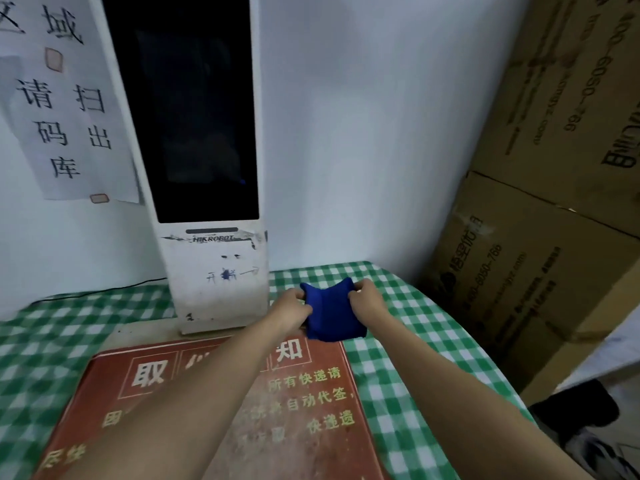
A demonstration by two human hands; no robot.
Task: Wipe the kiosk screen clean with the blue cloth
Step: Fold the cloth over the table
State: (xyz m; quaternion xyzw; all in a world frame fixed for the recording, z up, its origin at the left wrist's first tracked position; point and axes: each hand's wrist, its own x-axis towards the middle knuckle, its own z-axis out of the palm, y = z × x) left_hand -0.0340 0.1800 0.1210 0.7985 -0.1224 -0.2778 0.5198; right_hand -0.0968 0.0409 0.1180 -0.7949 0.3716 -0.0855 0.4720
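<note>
Both hands hold the blue cloth (330, 311) between them: the left hand (291, 308) pinches its left edge and the right hand (367, 297) pinches its upper right corner, fingers curled onto the fabric. The cloth is bunched and folded, hanging slack between the two grips, its lower end down by the far right corner of the red notice board (221, 407).

Below it lies a table covered with a green-and-white checked cloth (408, 368); the red board with Chinese lettering rests flat on it under the forearms. The white kiosk (214, 282) stands upright on the table just left of the cloth, scuffed and scribbled on its lower panel. Its dark kiosk screen (187, 109) rises well above the hands, and the cloth is apart from it.

A paper sign (65, 109) is taped to the pale wall left of the kiosk. Stacked cardboard boxes (540, 220), closed, stand right of the table.
</note>
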